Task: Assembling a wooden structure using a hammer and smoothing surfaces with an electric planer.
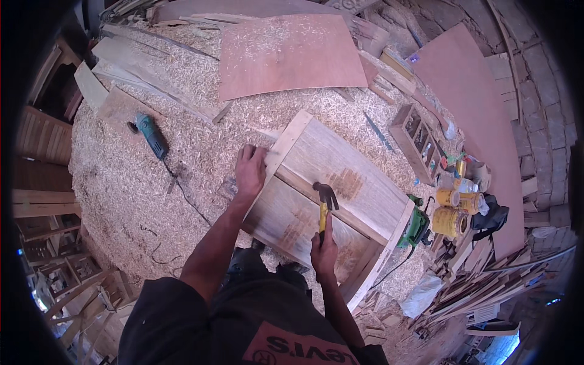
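Right grip (323,254) around hammer (323,212), head-end forward, long axis fore-and-aft

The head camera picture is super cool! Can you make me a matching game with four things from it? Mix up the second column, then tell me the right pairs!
Things:
1. hammer
2. power tool with a cord
3. wooden box
4. round tubs

Clues:
A. yellow, near the picture's right side
B. split into compartments
C. held in the right hand
D. blue-green, toward the picture's left side

Right pairs: 1-C, 2-D, 3-B, 4-A
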A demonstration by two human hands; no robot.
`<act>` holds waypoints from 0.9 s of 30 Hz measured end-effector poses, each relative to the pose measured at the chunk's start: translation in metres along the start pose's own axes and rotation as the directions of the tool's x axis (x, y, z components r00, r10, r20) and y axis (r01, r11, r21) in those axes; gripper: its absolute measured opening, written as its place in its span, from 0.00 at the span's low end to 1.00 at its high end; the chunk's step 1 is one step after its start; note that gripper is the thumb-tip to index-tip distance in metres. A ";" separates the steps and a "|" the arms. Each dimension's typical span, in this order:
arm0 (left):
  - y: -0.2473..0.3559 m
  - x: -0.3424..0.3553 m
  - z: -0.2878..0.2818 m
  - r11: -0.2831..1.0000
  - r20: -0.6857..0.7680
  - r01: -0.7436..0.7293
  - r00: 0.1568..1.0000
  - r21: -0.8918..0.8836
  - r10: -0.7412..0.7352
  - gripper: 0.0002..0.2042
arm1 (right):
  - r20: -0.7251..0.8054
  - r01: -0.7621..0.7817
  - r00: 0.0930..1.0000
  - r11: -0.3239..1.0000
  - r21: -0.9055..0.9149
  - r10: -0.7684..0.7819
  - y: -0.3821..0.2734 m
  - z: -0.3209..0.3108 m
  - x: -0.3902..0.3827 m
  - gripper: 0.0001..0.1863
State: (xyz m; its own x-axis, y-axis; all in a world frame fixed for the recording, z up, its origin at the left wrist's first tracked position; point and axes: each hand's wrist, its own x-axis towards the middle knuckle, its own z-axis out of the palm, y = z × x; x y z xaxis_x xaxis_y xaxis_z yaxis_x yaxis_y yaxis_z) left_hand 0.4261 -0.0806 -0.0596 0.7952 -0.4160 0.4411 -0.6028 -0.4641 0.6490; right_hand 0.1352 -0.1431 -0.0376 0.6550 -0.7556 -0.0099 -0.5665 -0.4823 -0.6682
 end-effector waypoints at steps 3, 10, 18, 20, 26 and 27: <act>-0.003 -0.013 -0.014 0.999 0.098 0.040 0.995 -0.026 -0.037 0.07 | 0.042 -0.032 0.999 0.995 0.090 0.029 -0.024 -0.010 0.003 0.34; -0.014 -0.014 -0.011 0.992 0.114 0.029 0.993 -0.125 -0.015 0.11 | -0.051 0.069 0.997 0.962 0.263 -0.058 -0.133 -0.077 0.045 0.33; -0.016 -0.014 -0.012 0.988 0.105 0.044 0.994 -0.151 -0.028 0.12 | -0.713 0.781 0.614 0.393 0.486 -0.338 -0.244 -0.161 0.094 0.28; -0.014 -0.013 -0.013 0.987 0.080 0.015 0.997 -0.161 -0.002 0.12 | -0.683 0.796 0.604 0.360 0.487 -0.411 -0.230 -0.146 0.097 0.26; -0.005 -0.014 -0.006 0.985 0.111 -0.010 0.993 -0.170 0.029 0.11 | 0.114 0.304 0.948 0.952 -0.035 -0.298 -0.043 0.023 0.048 0.30; -0.009 -0.015 -0.010 0.990 0.113 -0.021 0.993 -0.138 0.037 0.11 | 0.117 0.305 0.947 0.952 -0.027 -0.300 -0.044 0.021 0.033 0.30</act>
State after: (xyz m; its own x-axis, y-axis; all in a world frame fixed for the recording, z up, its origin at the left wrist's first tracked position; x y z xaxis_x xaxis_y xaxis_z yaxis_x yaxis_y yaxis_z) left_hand 0.4204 -0.0626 -0.0660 0.7600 -0.5183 0.3922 -0.6047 -0.3426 0.7190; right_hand 0.1923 -0.1374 -0.0239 0.8488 -0.5183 0.1041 -0.3528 -0.7020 -0.6186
